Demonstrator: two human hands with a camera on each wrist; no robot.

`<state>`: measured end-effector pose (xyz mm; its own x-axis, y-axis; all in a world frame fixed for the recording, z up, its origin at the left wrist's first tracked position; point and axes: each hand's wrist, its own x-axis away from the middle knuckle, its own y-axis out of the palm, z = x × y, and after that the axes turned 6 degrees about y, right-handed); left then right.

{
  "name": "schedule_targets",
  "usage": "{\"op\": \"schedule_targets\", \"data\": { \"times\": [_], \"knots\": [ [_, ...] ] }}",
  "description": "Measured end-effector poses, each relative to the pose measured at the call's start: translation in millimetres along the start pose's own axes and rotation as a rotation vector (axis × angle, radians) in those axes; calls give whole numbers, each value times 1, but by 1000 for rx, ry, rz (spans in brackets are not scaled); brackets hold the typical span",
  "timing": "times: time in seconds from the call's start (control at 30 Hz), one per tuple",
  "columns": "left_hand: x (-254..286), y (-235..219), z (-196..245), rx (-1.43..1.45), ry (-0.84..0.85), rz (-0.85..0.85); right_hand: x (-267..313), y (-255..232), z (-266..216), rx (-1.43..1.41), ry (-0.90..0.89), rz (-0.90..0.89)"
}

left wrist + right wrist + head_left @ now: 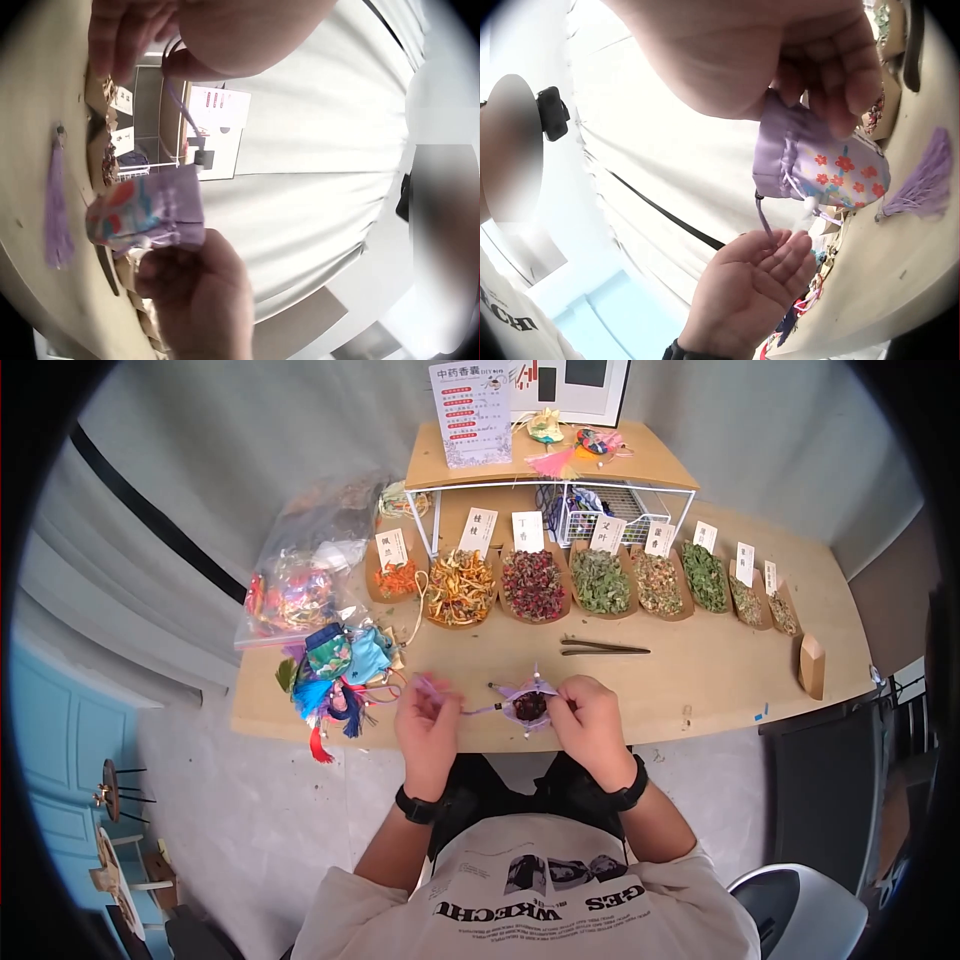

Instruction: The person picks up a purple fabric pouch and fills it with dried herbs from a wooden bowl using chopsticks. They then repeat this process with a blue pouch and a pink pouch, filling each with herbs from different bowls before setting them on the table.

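Note:
A small purple drawstring pouch point(528, 690) has its mouth open upward, with dark dried filling point(530, 706) showing inside. Red flowers and white beads decorate the pouch point(840, 169) in the right wrist view. My right hand point(592, 732) pinches its rim between thumb and fingers. To the left, my left hand point(428, 722) holds the purple cord point(482, 710) that runs from the pouch; the cord point(182, 109) loops by the thumb in the left wrist view. A purple tassel point(928, 176) shows beside the pouch's bottom.
Finished pouches with tassels point(345, 665) lie piled at the left, before a plastic bag point(300, 585). Labelled paper trays of dried herbs point(460, 588) line the back under a small shelf point(550, 445). Dark tweezers point(605, 648) lie beyond the right hand. A folded paper piece point(812, 665) stands far right.

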<state>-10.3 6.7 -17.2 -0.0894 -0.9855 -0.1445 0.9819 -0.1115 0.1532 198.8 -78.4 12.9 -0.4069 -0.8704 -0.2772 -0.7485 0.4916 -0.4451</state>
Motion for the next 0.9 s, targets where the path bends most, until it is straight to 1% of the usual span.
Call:
{"op": "schedule_targets", "data": {
  "times": [0.03, 0.1, 0.13, 0.2, 0.23, 0.3, 0.33, 0.4, 0.43, 0.5, 0.53, 0.6, 0.63, 0.7, 0.77, 0.83, 0.9],
  "knots": [
    [0, 3, 3, 0, 0, 1, -1, 0, 1, 0, 0, 0],
    [5, 13, 16, -545, 444, 107, -2, 1, 3, -51, 6, -6],
    [6, 10, 20, -546, 439, 109, -2, 1, 4, -50, 9, -11],
    [8, 0, 27, -805, 768, -239, -4, 2, 4, -81, 21, -21],
    [10, 3, 30, -808, 760, -235, -5, 3, 5, -81, 24, -29],
    [12, 15, 35, -491, 587, -552, -8, 4, 7, -113, 15, -54],
    [12, 20, 33, -494, 587, -549, -8, 6, 7, -115, 13, -57],
    [11, 29, 28, -268, 375, -642, -8, 7, 5, -360, 223, -154],
    [10, 32, 24, -270, 375, -646, -8, 7, 5, -363, 225, -150],
    [8, 36, 17, -66, 189, -606, -9, 6, 2, -579, 356, -244],
    [5, 37, 17, -68, 188, -615, -10, 5, 0, -583, 358, -236],
    [-1, 39, 20, -61, 132, -680, -12, 4, -4, -692, 500, -338],
    [-2, 41, 19, -65, 133, -692, -12, 4, -4, -699, 499, -327],
    [-4, 45, 16, 92, -51, -693, -12, 5, -2, -765, 435, -327],
    [-14, 46, 9, 79, -75, -705, -12, 2, 1, -816, 441, -274],
    [-26, 46, 10, 67, -98, -709, -8, -3, 7, -863, 447, -227],
    [-41, 46, 20, 129, -371, -621, -3, -9, 24, -843, 493, -206]
  ]
}}
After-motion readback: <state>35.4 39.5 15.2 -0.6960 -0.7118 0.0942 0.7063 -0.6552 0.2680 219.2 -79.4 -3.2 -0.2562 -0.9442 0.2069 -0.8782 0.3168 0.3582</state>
